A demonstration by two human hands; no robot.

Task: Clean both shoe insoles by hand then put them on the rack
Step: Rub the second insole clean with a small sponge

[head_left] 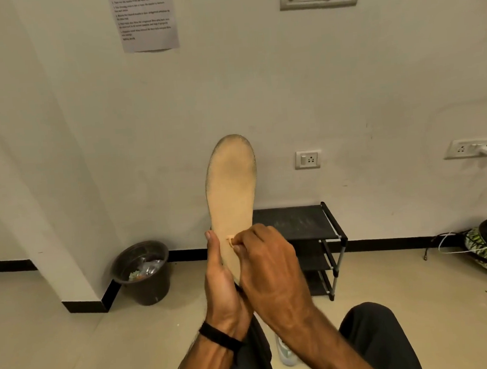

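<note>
A tan insole (231,197) stands upright in front of the person, toe end up and darkened along the rim, its heel end sunk between the two hands. The left hand (220,276) grips it from the left side near the heel, the thumb lying up along the insole's left edge and the palm wrapped behind it; a black band (219,337) circles that wrist. The right hand (267,265) comes in from the right and overlaps the lower part of the insole, its fingers curled and the fingertips (232,240) pinching a small pale scrap at the insole's face, just above where the left thumb ends. Behind the insole, against the wall, stands a black shoe rack (303,223) with several tiers, well apart from the hands. To the left on the floor is a dark bin (141,274) holding scraps. A pale shoe (286,352) shows between the person's dark-trousered knees.
</note>
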